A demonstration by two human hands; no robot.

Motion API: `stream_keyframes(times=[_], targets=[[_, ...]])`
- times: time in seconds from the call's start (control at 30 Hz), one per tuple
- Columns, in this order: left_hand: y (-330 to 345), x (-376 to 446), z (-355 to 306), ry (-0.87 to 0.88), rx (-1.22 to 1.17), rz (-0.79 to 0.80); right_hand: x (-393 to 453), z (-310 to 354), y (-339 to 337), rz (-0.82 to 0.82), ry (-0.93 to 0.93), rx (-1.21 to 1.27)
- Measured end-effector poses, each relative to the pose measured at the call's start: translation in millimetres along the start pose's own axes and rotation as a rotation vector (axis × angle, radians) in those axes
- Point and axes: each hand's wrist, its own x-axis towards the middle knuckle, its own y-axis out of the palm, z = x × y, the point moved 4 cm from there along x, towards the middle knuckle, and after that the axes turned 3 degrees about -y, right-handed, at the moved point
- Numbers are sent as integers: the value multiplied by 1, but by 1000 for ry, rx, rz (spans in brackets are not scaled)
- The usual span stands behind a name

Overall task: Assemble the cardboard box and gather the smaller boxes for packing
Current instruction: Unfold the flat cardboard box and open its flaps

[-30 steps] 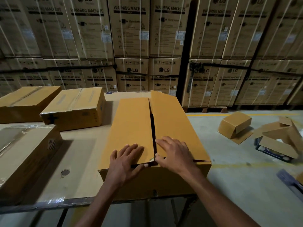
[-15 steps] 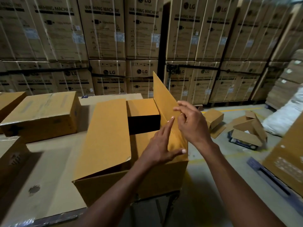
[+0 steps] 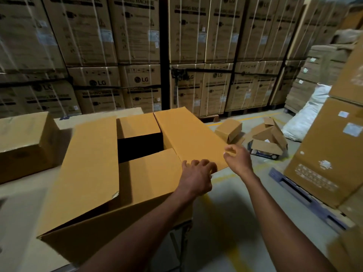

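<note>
A large cardboard box (image 3: 94, 193) stands on the table (image 3: 21, 203) with its top open. Its left long flap (image 3: 92, 165) slopes over the opening. Both short flaps are folded in, with a dark gap (image 3: 139, 148) between them. The right long flap (image 3: 188, 138) is folded outward and lies nearly flat over the table's edge. My left hand (image 3: 196, 175) curls its fingers over that flap's near edge at the box's corner. My right hand (image 3: 237, 158), blurred, pinches the flap's outer near corner. A small closed box (image 3: 228, 130) lies on the floor beyond.
Another closed carton (image 3: 23, 142) sits on the table at the left. Torn open boxes (image 3: 267, 138), a white sack (image 3: 306, 118) and a blue pallet (image 3: 306, 197) under tall cartons (image 3: 334, 154) are on the floor at the right. Strapped washing-machine cartons (image 3: 137, 46) wall off the back.
The closed long flaps were opened. The right flap went from flat, to upright, to folded outward, with both hands following it. The view swung right.
</note>
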Motion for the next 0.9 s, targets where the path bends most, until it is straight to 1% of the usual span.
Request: stream_keyframes(times=[0.1,0.13,0.2,0.3,0.4,0.47,0.5,0.53,0.57,0.63,0.67,0.7,0.73,0.77,0.8,0.83,0.9], targets=[[14,1,3,43,190,36,-16,-48,29,151,292,324],[19,0,4,52,236,53,-23,-61,41,209,386,398],[26,0,7,69,318,70,-37,-84,67,302,504,461],[30,-1,11,73,396,105,-59,-93,101,396,567,501],[31,-1,13,64,421,136,-74,-87,119,382,577,483],[29,0,13,56,360,146,-75,-82,122,324,545,504],[27,0,14,53,289,143,-72,-79,119,281,501,481],[23,-2,16,52,201,126,-67,-74,115,243,439,384],[17,-4,18,52,119,89,-60,-66,110,204,361,228],[-1,-14,26,33,5,-12,-47,-41,93,54,220,-60],[-10,-20,34,-2,-21,-51,-45,-22,83,-38,142,-106],[-18,-29,45,-51,-24,-73,-45,0,77,-110,62,-92],[-27,-36,56,-98,-3,-88,-46,20,70,-160,-3,-20],[-35,-42,66,-146,38,-102,-46,38,65,-166,-38,88],[-45,-51,80,-196,88,-127,-48,58,67,-123,-62,198],[-56,-61,94,-243,134,-150,-51,77,73,-47,-76,289],[-75,-82,123,-323,200,-143,-65,116,95,175,-96,406]])
